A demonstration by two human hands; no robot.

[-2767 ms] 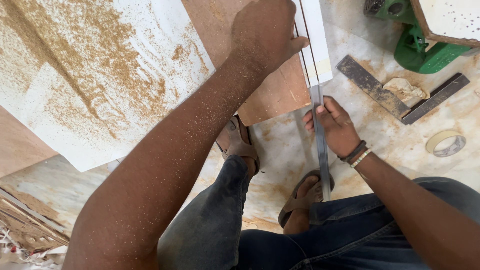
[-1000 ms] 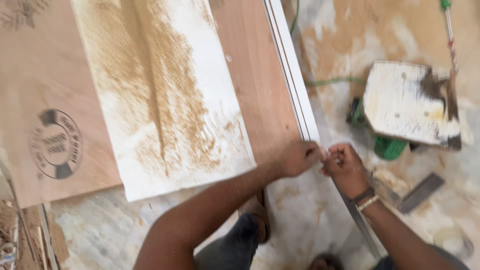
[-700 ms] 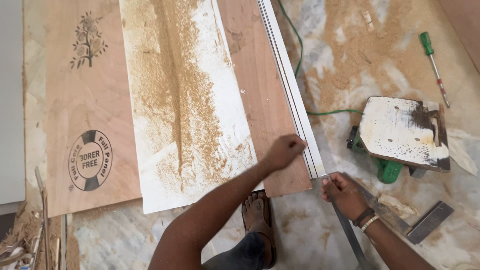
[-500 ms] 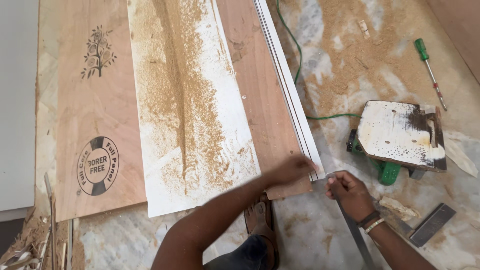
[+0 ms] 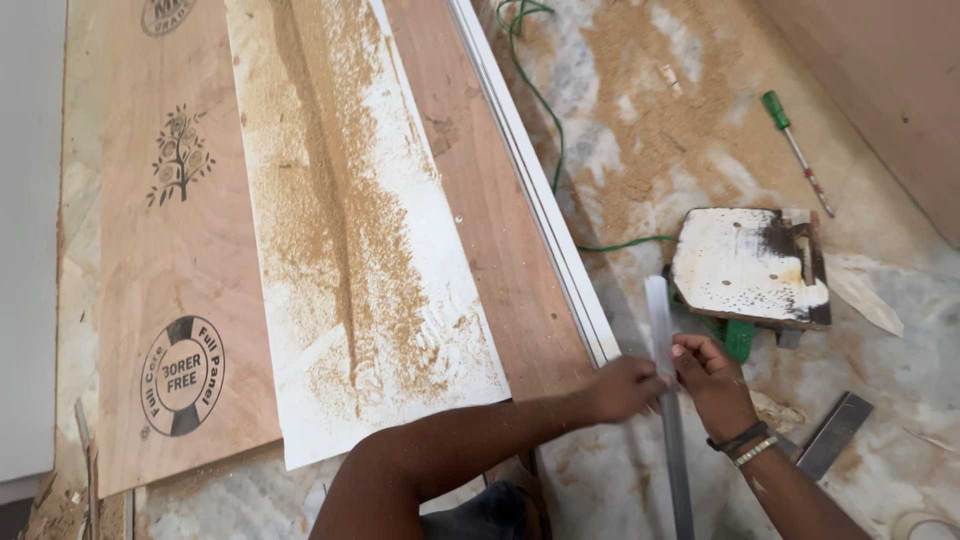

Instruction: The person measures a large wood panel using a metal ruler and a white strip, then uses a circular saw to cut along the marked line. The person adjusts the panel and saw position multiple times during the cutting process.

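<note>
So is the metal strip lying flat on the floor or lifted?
Lifted: both hands grip the metal strip, its far end raised above the floor.

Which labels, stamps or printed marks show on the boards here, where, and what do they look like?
Round ring stamp: near end of the brown plywood board, dark ring with green segments.
Tree emblem: mid-board, dark line drawing.
Partial round stamp: far end, cut by the frame edge.
No packages, signs or screens.

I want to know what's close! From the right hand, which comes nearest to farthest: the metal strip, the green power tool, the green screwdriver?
From the right hand:
1. Metal strip, in its grip.
2. Green power tool, just beyond.
3. Green screwdriver, far off, upper right.
</note>
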